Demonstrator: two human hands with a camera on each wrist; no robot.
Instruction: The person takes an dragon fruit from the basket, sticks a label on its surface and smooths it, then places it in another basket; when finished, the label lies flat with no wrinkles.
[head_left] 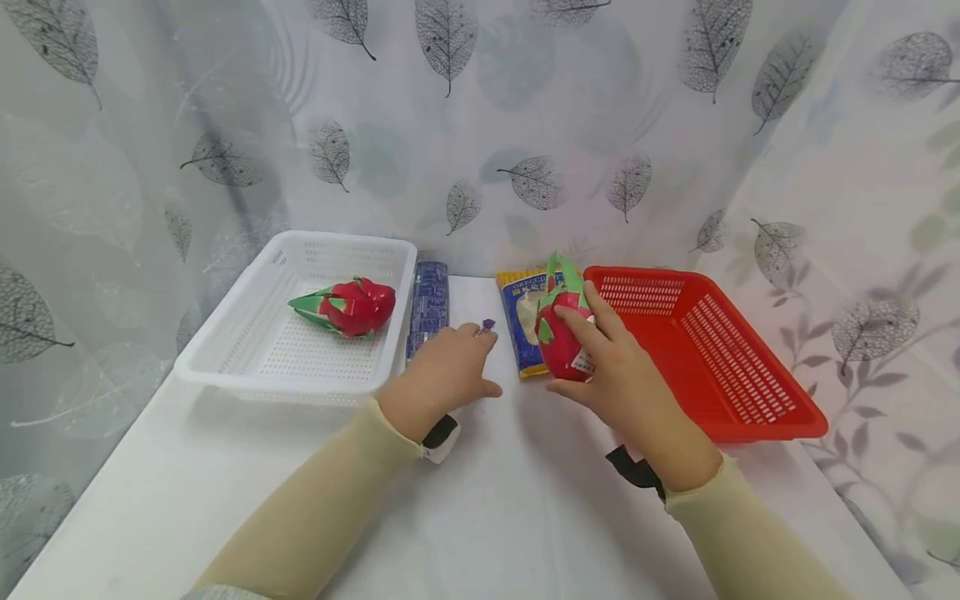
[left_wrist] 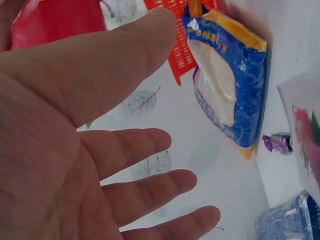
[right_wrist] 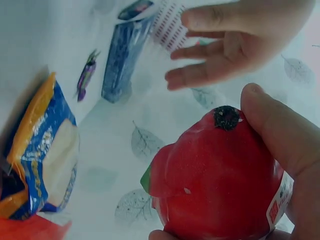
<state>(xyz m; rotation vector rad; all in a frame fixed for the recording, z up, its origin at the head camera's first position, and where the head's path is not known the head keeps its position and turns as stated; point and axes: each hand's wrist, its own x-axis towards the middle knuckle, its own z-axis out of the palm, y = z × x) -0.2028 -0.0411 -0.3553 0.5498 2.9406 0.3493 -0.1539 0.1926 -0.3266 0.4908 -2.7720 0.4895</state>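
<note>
My right hand (head_left: 626,375) grips a red dragon fruit (head_left: 564,346) with green leaf tips, held up in front of the pasta bag. In the right wrist view the fruit's dark round end (right_wrist: 226,118) faces the camera, and a white label (right_wrist: 280,200) shows beside the palm. My left hand (head_left: 450,367) hovers over the table between the white basket and the fruit, its fingers spread and holding nothing. Just beyond its fingertips lies a small purple wrapped candy (head_left: 488,324). A second dragon fruit (head_left: 363,307) lies on its side in the white basket (head_left: 262,383).
A red basket (head_left: 750,429) stands on the right, behind my right hand. The blue and yellow pasta bag (head_left: 517,317) lies against its left side. Between white basket and candy is a long dark blue package (head_left: 430,296). A leaf-patterned curtain (head_left: 450,125) hangs behind.
</note>
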